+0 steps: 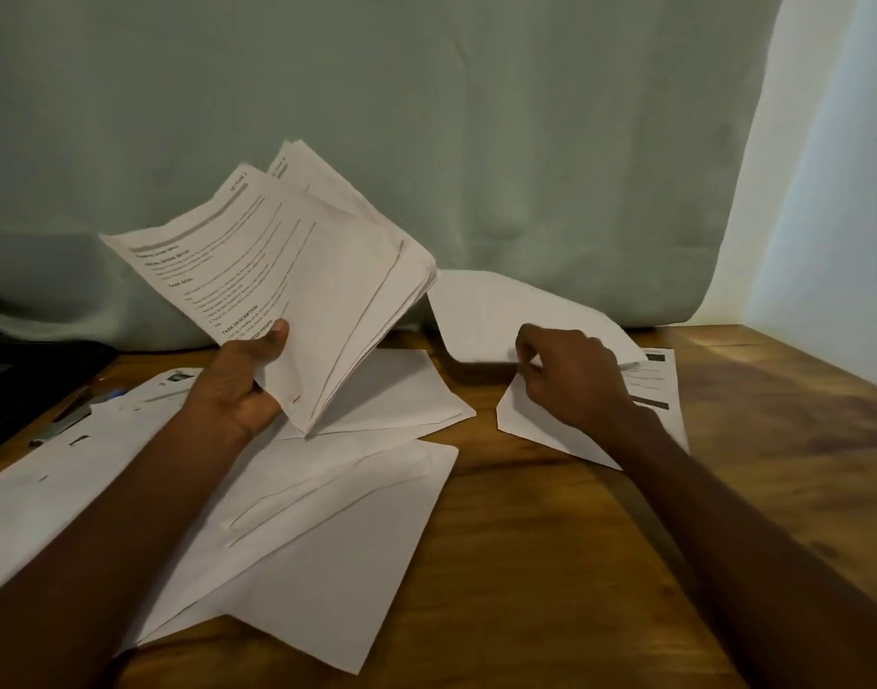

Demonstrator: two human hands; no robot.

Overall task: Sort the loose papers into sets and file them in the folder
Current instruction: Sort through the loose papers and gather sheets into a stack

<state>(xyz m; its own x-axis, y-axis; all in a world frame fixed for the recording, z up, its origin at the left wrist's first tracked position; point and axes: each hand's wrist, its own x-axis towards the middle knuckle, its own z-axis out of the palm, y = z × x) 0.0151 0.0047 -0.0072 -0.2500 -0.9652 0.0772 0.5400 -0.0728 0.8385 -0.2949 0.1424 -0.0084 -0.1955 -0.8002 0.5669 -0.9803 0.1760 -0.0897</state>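
**While you hold a sheaf and pinch a loose sheet: risks and holdings**

Item, your left hand (247,385): thumb on top and fingers beneath a fanned sheaf of printed pages (297,271), raised off the surface (551,564) and tilted; the sheets are uneven at their edges, so in my judgement a slack thumb would let the rear ones slide out and mix with the unsorted lot.

Item, your right hand (571,375): fingers curled, pinching a blank-side sheet (496,315) that curls up toward the curtain (426,116); a sharp pull could crease it, or drag the printed page (658,385) lying under your wrist.

Item, loose papers (337,514): overlapping, blank sides up, near the front edge; your forearms cross them, and a sweep of either could push some off.

Item, pen (63,422): far left, partly under paper; liable to roll if those sheets are lifted.

Item, containers: none plainly seen; a dark object (23,370) at far left may be the folder, though you cannot tell; nothing appears filed in it.
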